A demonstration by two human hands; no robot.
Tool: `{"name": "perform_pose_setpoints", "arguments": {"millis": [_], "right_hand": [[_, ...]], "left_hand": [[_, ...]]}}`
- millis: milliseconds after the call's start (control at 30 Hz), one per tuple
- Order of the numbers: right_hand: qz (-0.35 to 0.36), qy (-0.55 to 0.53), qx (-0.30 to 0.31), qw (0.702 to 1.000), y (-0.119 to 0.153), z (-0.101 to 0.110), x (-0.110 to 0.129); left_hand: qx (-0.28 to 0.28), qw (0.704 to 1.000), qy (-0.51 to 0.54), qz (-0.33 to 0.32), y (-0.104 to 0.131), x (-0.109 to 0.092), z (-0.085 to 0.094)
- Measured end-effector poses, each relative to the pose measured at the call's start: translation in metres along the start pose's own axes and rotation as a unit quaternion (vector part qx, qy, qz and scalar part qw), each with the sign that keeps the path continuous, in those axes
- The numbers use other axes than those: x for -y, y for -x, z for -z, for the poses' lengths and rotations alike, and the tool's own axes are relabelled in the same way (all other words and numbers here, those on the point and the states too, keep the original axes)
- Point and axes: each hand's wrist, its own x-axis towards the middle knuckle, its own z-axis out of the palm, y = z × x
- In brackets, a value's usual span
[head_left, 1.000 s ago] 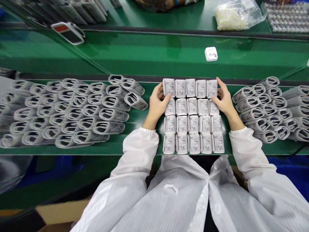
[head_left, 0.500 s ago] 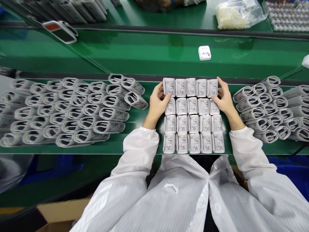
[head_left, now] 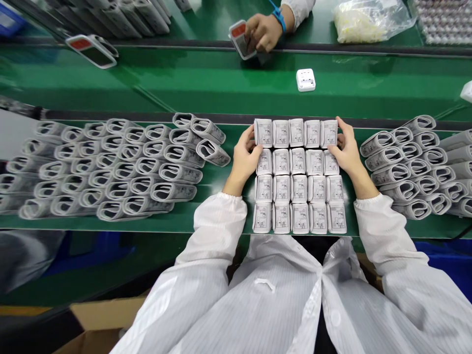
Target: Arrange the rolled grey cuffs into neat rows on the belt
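Observation:
Folded printed leaflets point(head_left: 298, 189) stand in a tight block of several rows on the green bench in front of me. At the left end of the back row point(head_left: 296, 132), my left hand point(head_left: 243, 160) has its thumb on the near face and its fingers curled behind. My right hand point(head_left: 346, 150) grips the opposite end of that row in the same way. Both hands are closed on the row, pressing it from its two ends. The fingers behind the leaflets are partly hidden.
Piles of rolled leaflets lie at left point(head_left: 118, 167) and right point(head_left: 409, 167). Beyond the bench are a small white square device point(head_left: 306, 80) and a white handheld device point(head_left: 92, 50). Across from me, a co-worker's hand point(head_left: 266, 32) holds a similar device point(head_left: 241, 39). A plastic bag point(head_left: 363, 22) lies behind.
A co-worker's hand has come forward into view at the top, holding a white device with a red panel. My hands keep their grip on the back row; the view has shifted slightly.

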Motion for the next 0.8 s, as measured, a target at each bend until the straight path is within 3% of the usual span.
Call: {"name": "perform_pose_setpoints", "arguments": {"millis": [500, 800], "right_hand": [[0.014, -0.012, 0.003, 1.0, 0.0, 0.0, -0.008], [0.001, -0.002, -0.006, 1.0, -0.002, -0.001, 0.008]], "left_hand": [[-0.004, 1.0, 0.005, 0.01, 0.0, 0.001, -0.001], [0.0, 1.0, -0.01, 0.013, 0.0, -0.006, -0.002]]}}
